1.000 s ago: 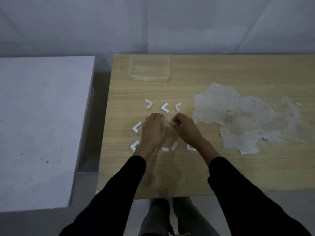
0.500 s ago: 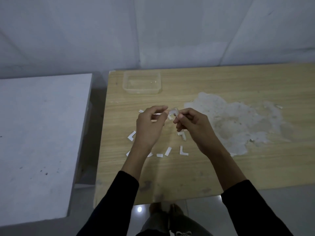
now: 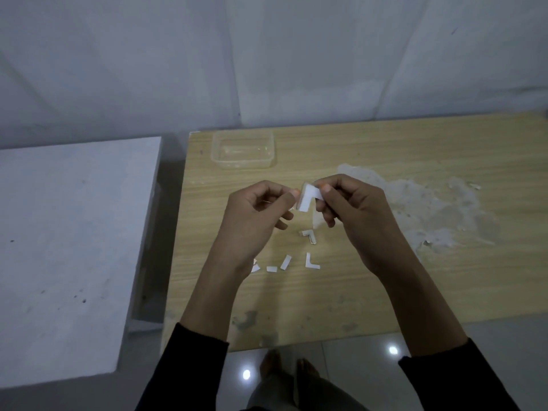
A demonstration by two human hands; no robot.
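Both hands are raised above the wooden table [image 3: 385, 286] and meet on one small white L-shaped piece [image 3: 307, 200]. My right hand [image 3: 353, 209] pinches its upper arm between thumb and forefinger. My left hand [image 3: 255, 215] pinches its left edge with the fingertips. Several more white L-shaped pieces and short strips lie on the table below the hands, among them one L-piece [image 3: 309, 236], another L-piece [image 3: 311, 261] and a strip [image 3: 285, 261]. My left forearm hides some of them.
A clear plastic container [image 3: 242, 149] stands at the table's far left. A large patch of worn, peeling surface [image 3: 430, 209] spreads over the right of the table. A white slab-like surface [image 3: 68, 247] stands to the left, across a narrow gap. A white wall runs behind.
Both hands rose from the table with one L-shaped piece and now hold it up between them. The camera tilted upward, so more wall shows.
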